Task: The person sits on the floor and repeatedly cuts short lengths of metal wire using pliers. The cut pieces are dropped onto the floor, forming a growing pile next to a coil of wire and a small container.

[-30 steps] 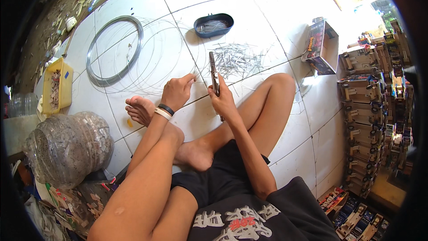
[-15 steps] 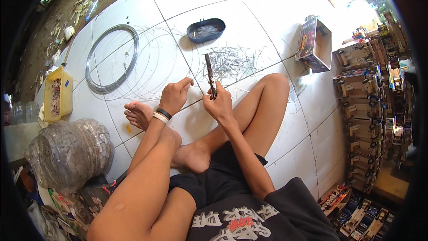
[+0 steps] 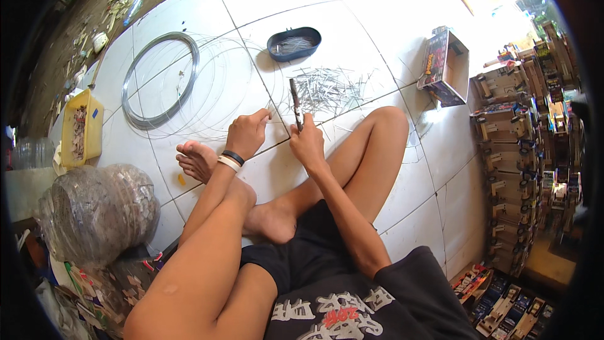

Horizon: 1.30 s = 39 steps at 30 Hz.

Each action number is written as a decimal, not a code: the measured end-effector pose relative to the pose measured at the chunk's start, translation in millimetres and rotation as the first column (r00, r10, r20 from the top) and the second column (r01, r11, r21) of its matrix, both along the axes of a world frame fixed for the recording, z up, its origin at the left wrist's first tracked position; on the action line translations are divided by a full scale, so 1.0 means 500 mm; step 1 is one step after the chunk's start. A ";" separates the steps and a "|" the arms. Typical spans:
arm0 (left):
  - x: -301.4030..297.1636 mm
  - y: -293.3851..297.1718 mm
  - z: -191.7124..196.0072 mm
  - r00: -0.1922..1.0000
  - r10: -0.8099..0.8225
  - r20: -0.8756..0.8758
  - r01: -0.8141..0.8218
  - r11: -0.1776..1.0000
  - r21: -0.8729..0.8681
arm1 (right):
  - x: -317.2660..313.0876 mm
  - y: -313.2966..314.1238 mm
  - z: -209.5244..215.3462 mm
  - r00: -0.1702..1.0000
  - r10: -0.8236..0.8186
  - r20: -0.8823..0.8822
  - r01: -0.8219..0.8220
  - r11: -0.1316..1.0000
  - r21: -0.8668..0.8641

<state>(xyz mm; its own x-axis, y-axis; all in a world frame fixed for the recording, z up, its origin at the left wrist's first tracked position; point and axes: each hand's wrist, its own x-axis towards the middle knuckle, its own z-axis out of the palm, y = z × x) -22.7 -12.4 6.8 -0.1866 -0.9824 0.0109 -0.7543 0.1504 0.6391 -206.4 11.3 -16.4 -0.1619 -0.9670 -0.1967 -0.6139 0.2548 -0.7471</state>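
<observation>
My right hand (image 3: 308,143) is closed around dark, narrow pliers (image 3: 295,97), which point away from me over the near left edge of a pile of short cut wires (image 3: 330,90). To the left, my left hand (image 3: 247,132) has thumb and forefinger pinched on a thin wire (image 3: 277,121) that is barely visible against the tiles. Loose loops spread from a coil of wire (image 3: 130,91) lying on the floor beyond my left hand. Behind the cut pieces stands a dark blue oval tub (image 3: 294,44) with more short wires inside.
A yellow bin (image 3: 94,127) of scraps and a big scuffed clear plastic container (image 3: 100,211) stand at my left. On the right are an open cardboard box (image 3: 444,66) and stacked wooden toy trucks (image 3: 513,182). My bare foot (image 3: 198,160) rests beside my left wrist.
The pliers have turned slightly in my right hand, and their handles look closer together. My left hand stays almost in place; the view shifts a little.
</observation>
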 end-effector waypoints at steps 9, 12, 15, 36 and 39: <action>-0.003 0.003 -0.009 0.997 0.003 -0.074 -0.004 1.000 -0.011 | -0.016 0.018 0.022 0.961 -0.012 0.278 0.012 1.000 0.004; -0.006 0.002 -0.006 0.987 0.000 -0.162 -0.010 0.998 -0.066 | -0.004 0.027 0.037 0.953 0.041 0.301 -0.053 0.998 0.033; -0.007 0.001 -0.004 0.984 -0.005 -0.178 -0.007 0.998 -0.069 | 0.016 0.034 0.037 0.939 0.020 0.343 -0.035 0.999 0.037; -0.020 -0.010 -0.006 0.991 -0.010 -0.136 0.002 0.998 -0.061 | 0.048 0.068 -0.006 0.974 0.044 0.222 -0.005 0.985 -0.170; -0.022 -0.013 -0.009 0.987 0.014 -0.158 -0.024 0.998 -0.061 | 0.049 0.067 -0.004 0.975 0.057 0.216 -0.022 0.986 -0.163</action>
<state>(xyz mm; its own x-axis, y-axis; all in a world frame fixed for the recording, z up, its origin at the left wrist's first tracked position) -33.4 -19.2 2.4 -0.1591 -0.9822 0.1003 -0.6484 0.1805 0.7396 -181.9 45.0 -18.4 -0.0929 -0.9934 -0.0670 -0.4379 0.1012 -0.8933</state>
